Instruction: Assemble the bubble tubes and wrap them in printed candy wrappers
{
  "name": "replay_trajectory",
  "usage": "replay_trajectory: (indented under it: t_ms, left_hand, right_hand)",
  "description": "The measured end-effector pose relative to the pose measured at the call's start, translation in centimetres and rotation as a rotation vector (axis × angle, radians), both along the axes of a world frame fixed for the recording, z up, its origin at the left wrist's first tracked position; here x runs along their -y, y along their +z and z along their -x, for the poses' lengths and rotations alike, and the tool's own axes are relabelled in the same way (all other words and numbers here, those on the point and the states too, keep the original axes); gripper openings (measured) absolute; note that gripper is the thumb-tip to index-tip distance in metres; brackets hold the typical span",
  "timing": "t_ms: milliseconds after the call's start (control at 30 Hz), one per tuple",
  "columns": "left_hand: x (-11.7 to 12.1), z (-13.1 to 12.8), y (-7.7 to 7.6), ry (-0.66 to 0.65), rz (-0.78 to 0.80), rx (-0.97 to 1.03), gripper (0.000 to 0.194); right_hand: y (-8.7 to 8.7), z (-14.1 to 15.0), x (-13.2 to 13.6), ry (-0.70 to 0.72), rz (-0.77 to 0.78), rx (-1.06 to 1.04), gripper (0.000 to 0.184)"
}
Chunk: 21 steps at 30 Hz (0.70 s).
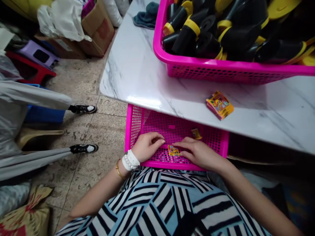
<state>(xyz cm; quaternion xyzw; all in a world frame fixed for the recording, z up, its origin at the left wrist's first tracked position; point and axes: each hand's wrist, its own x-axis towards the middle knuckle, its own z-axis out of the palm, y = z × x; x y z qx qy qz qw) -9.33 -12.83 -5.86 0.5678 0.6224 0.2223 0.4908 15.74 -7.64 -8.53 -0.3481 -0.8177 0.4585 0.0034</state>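
Both my hands rest inside a pink basket (134, 121) that sits under the table edge, in front of my lap. My right hand (198, 152) has its fingers on a small yellow sticker card (173, 150) lying on the basket floor. My left hand (147, 145), with a white bead bracelet at the wrist, has its fingers curled and touches the basket floor just left of that card. A second small yellow card (196, 133) lies further back in the basket.
A stack of yellow cards (220, 105) lies on the white marble table (137, 75). A large pink basket (192, 67) of black-and-yellow plastic parts stands on the table behind. Another person's legs and black shoes (82, 109) are at the left, with boxes, stools and bags.
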Motion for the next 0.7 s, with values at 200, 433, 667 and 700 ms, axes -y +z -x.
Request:
replay_trajectory:
  t_ms: [200,433,667,700]
  left_hand:
    - [-0.5,-0.9,0.5,-0.019,-0.015,-0.040,0.016]
    - [-0.4,-1.0,0.4,0.104,0.067,0.192,0.030]
    - [-1.1,-2.4,0.4,0.217,0.278,0.658,0.024]
    - [-1.1,-2.4,0.4,0.252,0.280,0.674,0.021]
  right_hand:
    - [-2.3,2.1,0.6,0.025,-0.006,-0.041,0.021]
    - [-0.1,2.1,0.3,-0.372,0.339,-0.307,0.016]
    - [0.6,2.9,1.6,-0.811,0.896,-0.642,0.025]
    - [0.5,2.8,1.8,-0.796,0.946,-0.626,0.026]
